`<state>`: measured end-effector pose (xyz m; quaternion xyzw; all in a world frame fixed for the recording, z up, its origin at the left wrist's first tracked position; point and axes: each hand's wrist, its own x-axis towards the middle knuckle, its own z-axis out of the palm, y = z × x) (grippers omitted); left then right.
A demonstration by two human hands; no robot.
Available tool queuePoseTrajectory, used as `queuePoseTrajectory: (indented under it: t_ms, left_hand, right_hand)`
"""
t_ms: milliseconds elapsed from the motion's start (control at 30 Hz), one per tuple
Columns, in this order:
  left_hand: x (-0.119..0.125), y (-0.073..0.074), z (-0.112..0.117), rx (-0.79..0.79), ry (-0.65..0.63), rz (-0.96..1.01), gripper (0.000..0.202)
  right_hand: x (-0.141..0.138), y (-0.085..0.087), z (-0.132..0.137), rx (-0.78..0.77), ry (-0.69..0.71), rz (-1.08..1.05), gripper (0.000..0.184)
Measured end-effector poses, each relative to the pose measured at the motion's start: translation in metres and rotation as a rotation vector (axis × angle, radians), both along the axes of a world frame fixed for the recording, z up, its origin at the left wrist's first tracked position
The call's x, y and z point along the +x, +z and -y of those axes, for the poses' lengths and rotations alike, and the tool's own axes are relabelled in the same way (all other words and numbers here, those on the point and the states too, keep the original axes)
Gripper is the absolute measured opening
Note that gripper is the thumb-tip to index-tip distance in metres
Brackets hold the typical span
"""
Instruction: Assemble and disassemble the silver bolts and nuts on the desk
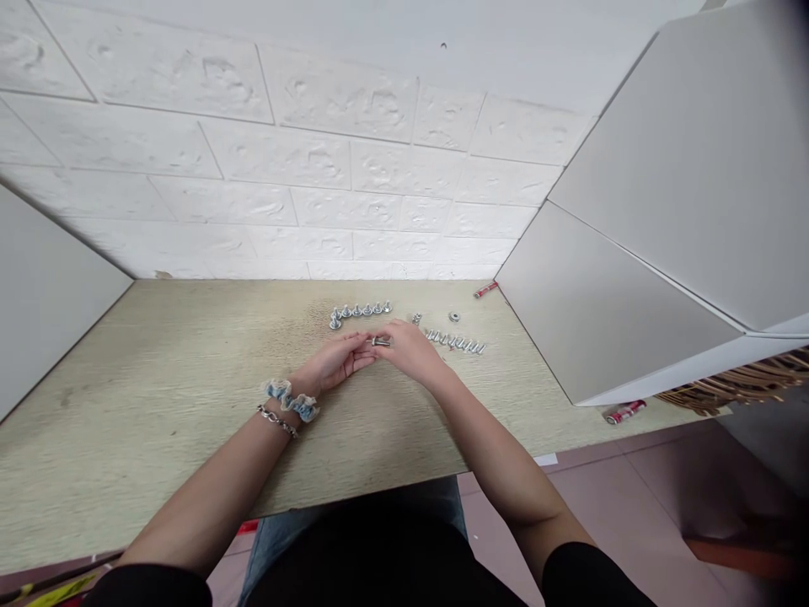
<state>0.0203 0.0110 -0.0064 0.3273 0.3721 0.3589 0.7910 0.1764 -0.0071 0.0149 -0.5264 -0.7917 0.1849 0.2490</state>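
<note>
My left hand and my right hand meet over the middle of the wooden table. Between their fingertips is a small metal bolt, pinched by both hands. Behind the hands stands a row of assembled bolts with washers. To the right lies a row of several bare bolts, with a loose washer and a small nut nearby. My left wrist wears a blue scrunchie and a chain bracelet.
A white brick wall backs the table. White panels close in the left and right sides. A red-and-white object lies at the back right corner, another at the right front edge.
</note>
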Motion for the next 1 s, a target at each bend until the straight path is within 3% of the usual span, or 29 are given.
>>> queuePoseTrajectory:
  t_ms: [200, 567, 867, 1000]
  left_hand:
    - [-0.002, 0.0, -0.003, -0.057, -0.01, 0.001, 0.023]
    - [0.0, 0.007, -0.001, -0.127, -0.036, 0.135, 0.032]
    - [-0.002, 0.005, -0.006, -0.136, 0.038, 0.03, 0.02]
    - [-0.004, 0.009, -0.006, -0.167, 0.101, -0.034, 0.019]
  right_hand:
    - [-0.006, -0.003, 0.003, 0.07, 0.086, 0.042, 0.019]
    - [-0.006, 0.0, 0.004, 0.056, 0.093, -0.075, 0.014]
    - [0.003, 0.012, 0.0, 0.019, -0.023, -0.316, 0.022]
    - [0.025, 0.021, -0.01, 0.021, -0.105, -0.433, 0.031]
